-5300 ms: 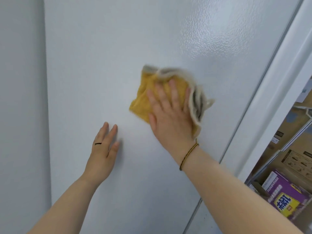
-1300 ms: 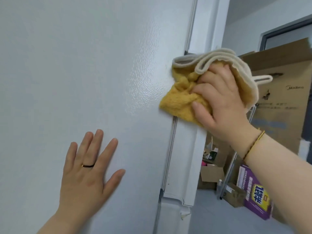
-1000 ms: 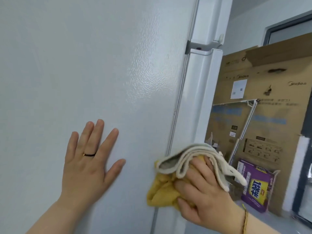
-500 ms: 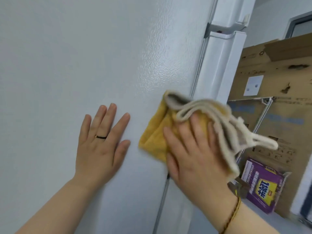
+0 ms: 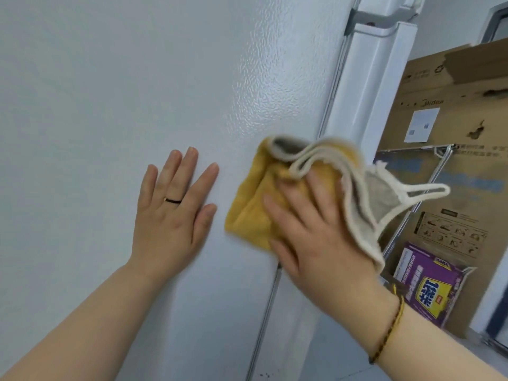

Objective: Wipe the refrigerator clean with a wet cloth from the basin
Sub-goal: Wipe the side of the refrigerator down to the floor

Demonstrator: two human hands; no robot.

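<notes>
The white refrigerator's side panel fills the left and middle of the view, its door edge running down on the right. A folded yellow cloth with a cream border lies against the panel's right edge. My right hand presses the cloth flat with straight fingers; the cloth's loose corner flaps out to the right. My left hand, wearing a ring, rests flat on the panel just left of the cloth. The basin is out of view.
Right of the refrigerator stands a large cardboard box with a metal frame leaning on it. A purple and yellow box sits low beside it. A dark door frame shows at top right.
Over the last second my right hand swept the cloth up from low on the door edge and left onto the side panel. My left hand stayed flat on the panel.
</notes>
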